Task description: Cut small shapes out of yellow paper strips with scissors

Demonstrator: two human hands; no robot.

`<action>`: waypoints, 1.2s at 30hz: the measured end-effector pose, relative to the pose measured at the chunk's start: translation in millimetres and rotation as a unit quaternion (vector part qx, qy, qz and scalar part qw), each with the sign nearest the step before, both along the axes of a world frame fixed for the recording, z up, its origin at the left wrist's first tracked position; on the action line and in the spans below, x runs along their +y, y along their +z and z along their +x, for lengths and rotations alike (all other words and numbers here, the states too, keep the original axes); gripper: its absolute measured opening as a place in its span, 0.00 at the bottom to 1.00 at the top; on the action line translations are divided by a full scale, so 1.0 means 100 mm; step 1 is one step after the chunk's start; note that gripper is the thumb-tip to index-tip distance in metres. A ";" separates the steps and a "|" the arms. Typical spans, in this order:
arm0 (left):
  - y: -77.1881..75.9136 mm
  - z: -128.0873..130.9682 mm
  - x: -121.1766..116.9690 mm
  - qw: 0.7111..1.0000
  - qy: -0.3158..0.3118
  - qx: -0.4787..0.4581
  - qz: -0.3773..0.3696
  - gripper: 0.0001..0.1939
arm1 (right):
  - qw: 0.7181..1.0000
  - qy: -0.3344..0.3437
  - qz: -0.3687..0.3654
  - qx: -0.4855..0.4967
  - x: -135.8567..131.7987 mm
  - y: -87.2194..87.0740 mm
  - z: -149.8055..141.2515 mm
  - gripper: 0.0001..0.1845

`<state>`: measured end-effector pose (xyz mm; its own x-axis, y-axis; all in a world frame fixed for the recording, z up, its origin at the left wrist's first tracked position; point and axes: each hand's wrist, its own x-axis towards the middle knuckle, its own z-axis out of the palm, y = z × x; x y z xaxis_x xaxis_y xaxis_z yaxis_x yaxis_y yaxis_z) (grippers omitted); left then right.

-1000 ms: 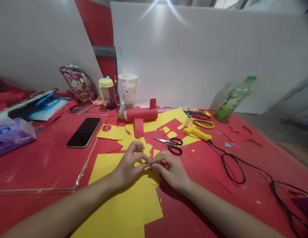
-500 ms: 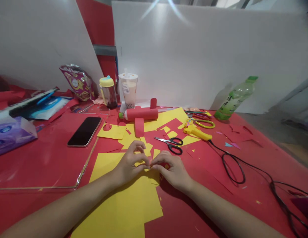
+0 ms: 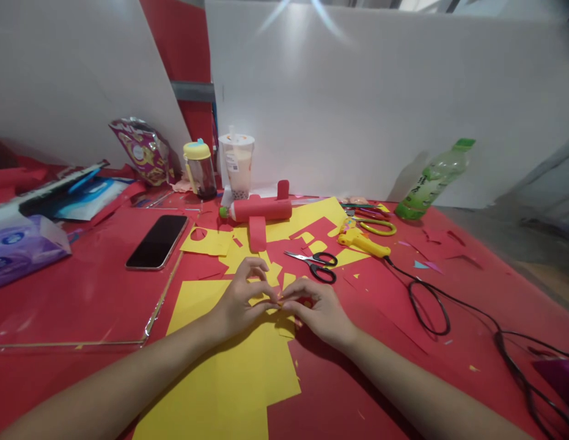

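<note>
My left hand (image 3: 245, 296) and my right hand (image 3: 316, 308) meet fingertip to fingertip above the yellow paper (image 3: 220, 379). Both pinch at a tiny yellowish piece (image 3: 280, 304), mostly covered by the fingers and too small to name. Just beyond my right hand lie scissors (image 3: 312, 260) with black handles, blades partly apart. Yellow paper scraps are spread around the fingertips. Farther back, a red paper-wrapped bottle (image 3: 268, 211) with red paper strips on it lies on its side, its green cap to the left.
A yellow glue gun (image 3: 364, 242) trails a looped black cord (image 3: 435, 287) to the right. Yellow-handled scissors (image 3: 380, 228) lie behind it. A phone (image 3: 158, 242) rests at left. A lidded bottle (image 3: 200, 171), a drink cup (image 3: 238, 168) and a leaning green bottle (image 3: 433, 180) stand at the back.
Both hands keep their pinch at nearly the same place, with only slight finger movement. The things on the table stay where they were.
</note>
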<state>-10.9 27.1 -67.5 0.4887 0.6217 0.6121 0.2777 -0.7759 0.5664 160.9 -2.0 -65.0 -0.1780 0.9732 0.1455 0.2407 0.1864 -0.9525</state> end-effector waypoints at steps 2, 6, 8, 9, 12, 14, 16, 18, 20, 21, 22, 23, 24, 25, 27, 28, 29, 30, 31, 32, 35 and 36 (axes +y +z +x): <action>0.00 0.00 0.00 1.000 0.000 0.002 0.001 0.04 | 1.000 0.002 -0.020 0.018 0.00 -0.01 -0.01 0.04; -0.01 -0.01 0.00 1.000 0.004 0.005 -0.003 0.04 | 0.999 0.001 -0.038 0.028 -0.01 0.01 -0.03 0.05; -0.02 -0.01 0.01 1.000 0.002 0.001 -0.004 0.04 | 0.999 0.003 -0.043 0.032 -0.01 0.02 -0.03 0.05; -0.02 -0.01 0.01 1.000 0.001 -0.001 -0.005 0.03 | 0.998 0.004 -0.045 0.034 -0.01 0.03 -0.02 0.05; -0.03 -0.01 0.01 1.000 0.006 -0.001 -0.010 0.04 | 0.998 0.006 -0.050 0.036 -0.01 0.03 -0.02 0.06; -0.04 -0.01 0.01 1.000 0.009 0.001 -0.019 0.04 | 0.998 0.006 -0.052 0.044 -0.01 0.03 -0.02 0.06; -0.04 -0.01 0.01 1.000 0.011 0.000 -0.026 0.04 | 0.997 0.005 -0.054 0.054 -0.01 0.03 -0.03 0.07; -0.05 0.00 0.01 1.000 0.011 -0.002 -0.028 0.04 | 0.997 0.005 -0.054 0.061 -0.01 0.02 -0.03 0.07; -0.05 0.00 0.01 1.000 0.013 0.000 -0.027 0.04 | 0.997 0.005 -0.052 0.062 -0.01 0.02 -0.03 0.07; -0.05 0.00 0.01 1.000 0.015 0.001 -0.026 0.04 | 0.997 0.006 -0.049 0.061 -0.01 0.01 -0.02 0.06; -0.05 -0.01 0.01 1.000 0.017 0.003 -0.026 0.04 | 0.997 0.007 -0.046 0.058 -0.01 0.00 -0.02 0.06; -0.05 -0.01 0.01 0.999 0.019 0.004 -0.026 0.04 | 0.998 0.008 -0.042 0.054 -0.01 0.00 -0.02 0.06; -0.05 -0.01 0.01 0.999 0.020 0.004 -0.026 0.04 | 0.998 0.008 -0.038 0.050 -0.01 0.00 -0.02 0.06; -0.05 -0.01 0.01 0.999 0.020 0.003 -0.025 0.04 | 0.998 0.008 -0.034 0.045 -0.01 -0.01 -0.02 0.06; -0.05 0.00 0.00 1.000 0.017 0.003 -0.020 0.04 | 0.999 0.004 -0.030 0.037 -0.01 -0.01 -0.02 0.06; -0.05 0.00 0.00 1.000 0.015 0.003 -0.016 0.05 | 0.999 0.002 -0.031 0.034 -0.01 0.00 -0.02 0.06; -0.04 0.00 0.00 1.000 0.013 0.005 -0.015 0.05 | 0.999 0.002 -0.033 0.032 0.00 0.00 -0.02 0.06; -0.04 0.00 0.00 1.000 0.012 0.007 -0.015 0.05 | 0.999 0.002 -0.035 0.031 0.00 0.01 -0.03 0.06; -0.04 0.00 0.00 1.000 0.011 0.010 -0.017 0.06 | 0.999 0.001 -0.036 0.030 0.00 0.02 -0.03 0.06; -0.04 0.00 0.00 1.000 0.010 0.014 -0.019 0.06 | 0.999 0.001 -0.036 0.028 -0.01 0.02 -0.03 0.06; -0.04 -0.01 0.00 1.000 0.004 0.024 -0.014 0.06 | 0.999 0.002 -0.035 0.023 -0.01 0.03 -0.03 0.07; -0.03 -0.01 -0.01 1.000 0.001 0.025 -0.008 0.06 | 0.999 0.004 -0.036 0.023 -0.01 0.03 -0.03 0.07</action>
